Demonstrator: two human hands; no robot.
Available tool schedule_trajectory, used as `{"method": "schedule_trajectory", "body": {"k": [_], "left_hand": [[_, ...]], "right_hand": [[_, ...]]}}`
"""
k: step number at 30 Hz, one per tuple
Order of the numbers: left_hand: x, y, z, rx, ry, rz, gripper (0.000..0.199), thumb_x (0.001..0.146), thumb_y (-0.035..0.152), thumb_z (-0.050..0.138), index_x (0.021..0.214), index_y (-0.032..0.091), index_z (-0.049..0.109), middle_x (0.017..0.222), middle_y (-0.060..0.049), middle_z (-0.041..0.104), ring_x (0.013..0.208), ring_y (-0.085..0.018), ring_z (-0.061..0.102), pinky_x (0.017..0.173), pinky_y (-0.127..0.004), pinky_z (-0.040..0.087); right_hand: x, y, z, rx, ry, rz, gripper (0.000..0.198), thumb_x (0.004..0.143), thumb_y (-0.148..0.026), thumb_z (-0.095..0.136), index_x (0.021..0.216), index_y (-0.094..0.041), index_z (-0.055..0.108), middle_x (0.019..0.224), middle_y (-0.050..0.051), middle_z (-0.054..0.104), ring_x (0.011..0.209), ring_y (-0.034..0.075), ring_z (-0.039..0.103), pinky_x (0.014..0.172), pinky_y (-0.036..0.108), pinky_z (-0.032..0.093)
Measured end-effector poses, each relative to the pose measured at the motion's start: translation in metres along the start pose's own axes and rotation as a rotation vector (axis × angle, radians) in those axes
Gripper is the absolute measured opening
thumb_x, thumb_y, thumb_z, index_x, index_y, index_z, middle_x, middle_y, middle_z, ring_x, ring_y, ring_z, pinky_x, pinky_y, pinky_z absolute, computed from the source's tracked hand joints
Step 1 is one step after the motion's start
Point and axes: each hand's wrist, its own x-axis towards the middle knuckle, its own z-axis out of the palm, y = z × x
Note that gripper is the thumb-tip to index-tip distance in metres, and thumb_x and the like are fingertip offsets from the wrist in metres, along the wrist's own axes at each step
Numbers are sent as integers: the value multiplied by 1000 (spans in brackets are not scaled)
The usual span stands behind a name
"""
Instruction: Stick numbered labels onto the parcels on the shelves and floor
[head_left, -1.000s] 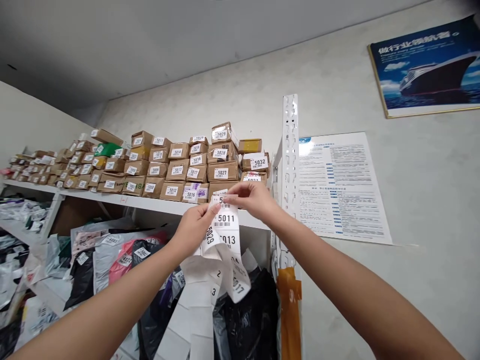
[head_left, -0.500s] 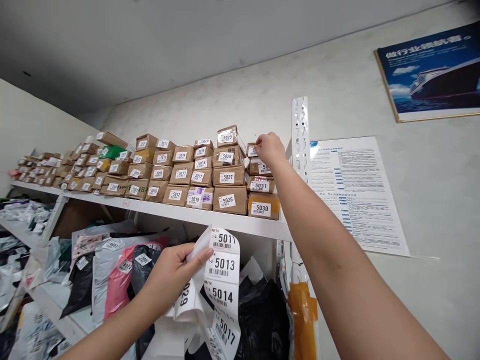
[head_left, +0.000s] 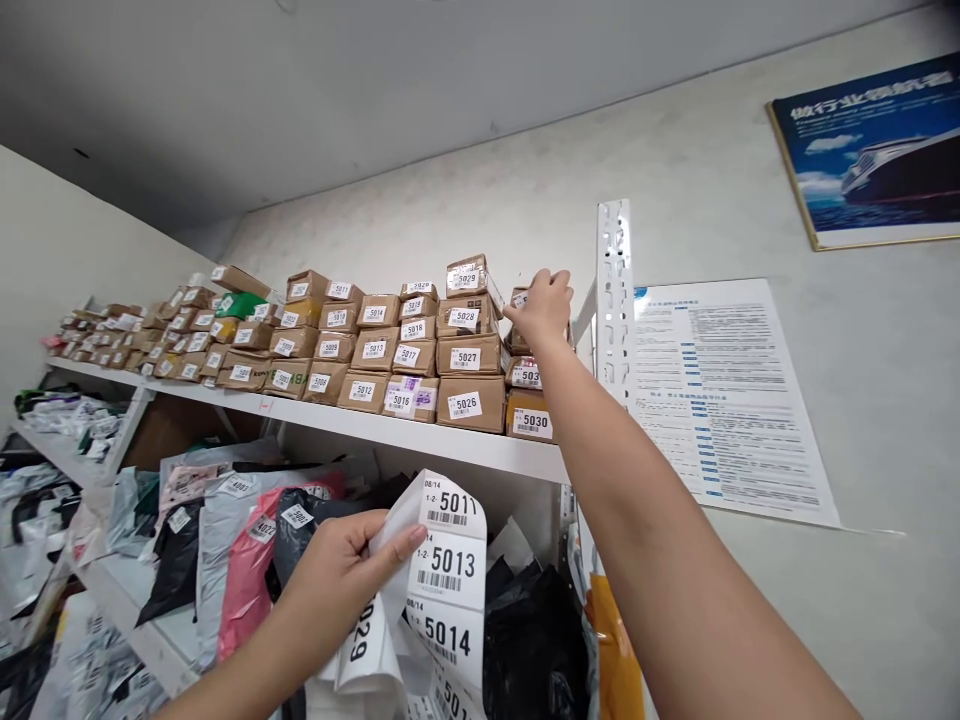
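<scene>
My left hand (head_left: 356,565) is closed around a long strip of white number labels (head_left: 448,560), pinched between thumb and fingers. Labels 5011, 5013 and 5014 face me, and the strip folds back and hangs below the hand. Up at the right end of the top shelf, my right hand (head_left: 541,308) lies against the top of the last stack of cartons, thumb and fingers apart. It partly covers the small top carton (head_left: 518,297) and the one under it. Lower in that stack sits a carton labelled 5030 (head_left: 531,414). To its left is the stack topped by carton 5029 (head_left: 466,276).
Rows of labelled cartons run left along the white shelf (head_left: 420,432). A perforated upright post (head_left: 614,300) stands right of my right hand. Below are bagged parcels, including a pink bag (head_left: 247,575) and a black bag (head_left: 536,640). A printed notice (head_left: 727,400) hangs on the wall.
My right hand has gone from a fingertip pinch at the top carton's label to spread fingers over the stack's upper cartons. The view has shifted slightly; my left hand keeps the label strip.
</scene>
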Motion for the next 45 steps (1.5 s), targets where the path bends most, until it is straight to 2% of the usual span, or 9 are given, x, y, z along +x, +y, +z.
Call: {"method": "schedule_trajectory", "body": {"k": [3, 7, 12, 17, 22, 27, 31, 37, 45], "left_hand": [[-2, 3, -3, 38, 24, 45, 48, 77, 60, 50, 63, 15, 55, 62, 0, 51, 60, -13, 44, 53, -21, 35], [-2, 24, -11, 256, 197, 228, 47, 86, 53, 37, 58, 17, 50, 54, 2, 48, 52, -11, 44, 48, -20, 33], [0, 53, -13, 773, 544, 511, 36, 76, 48, 50, 55, 20, 39, 42, 7, 35, 38, -9, 36, 42, -20, 24], [-9, 40, 0, 929, 626, 865, 18, 74, 31, 52, 85, 18, 45, 53, 4, 56, 39, -12, 51, 38, -20, 30], [-42, 13, 11, 912, 492, 994, 30, 85, 21, 42, 114, 13, 43, 67, -3, 67, 51, -14, 62, 46, -22, 44], [-74, -2, 12, 987, 451, 1024, 25, 89, 17, 38, 111, 13, 50, 52, 2, 56, 43, -13, 50, 42, -24, 36], [-90, -6, 10, 1007, 423, 1076, 24, 89, 14, 39, 110, 14, 51, 49, 3, 49, 42, -13, 42, 42, -25, 32], [-100, 0, 6, 1043, 433, 1145, 21, 87, 8, 42, 106, 14, 51, 46, 5, 44, 42, -13, 36, 41, -24, 28], [-105, 0, 3, 994, 405, 1099, 22, 88, 11, 40, 109, 13, 49, 50, 5, 46, 44, -12, 39, 43, -24, 33]], "right_hand": [[-1, -3, -13, 122, 135, -39, 43, 64, -20, 70, 99, -18, 44, 112, 12, 40, 101, 27, 44, 84, 44, 43], [-32, -16, -59, 278, 334, -263, 40, 71, -27, 65, 102, -21, 41, 110, 10, 36, 105, 26, 45, 84, 46, 45], [-140, -37, -134, 565, 150, -474, 43, 63, -25, 73, 92, -23, 41, 102, 6, 44, 105, 26, 49, 82, 45, 50], [-250, -39, -169, 772, -12, -444, 44, 58, -18, 76, 87, -22, 43, 104, 6, 46, 110, 28, 51, 91, 51, 49], [-311, -33, -173, 782, 92, -371, 38, 60, -19, 78, 81, -22, 46, 103, 6, 46, 110, 30, 53, 87, 51, 53], [-345, -14, -174, 849, 84, -430, 19, 69, -26, 74, 78, -24, 57, 95, 3, 54, 98, 26, 61, 72, 41, 59], [-376, -7, -170, 911, 110, -285, 13, 77, -27, 68, 88, -26, 61, 88, 2, 59, 81, 21, 64, 64, 38, 59], [-404, -20, -155, 991, 411, -103, 14, 91, -21, 47, 97, -28, 58, 77, -2, 57, 59, 12, 57, 59, 31, 57], [-425, -11, -140, 1028, 355, -118, 16, 89, -40, 47, 100, -36, 57, 56, -4, 51, 45, 18, 53, 49, 37, 55]]}}
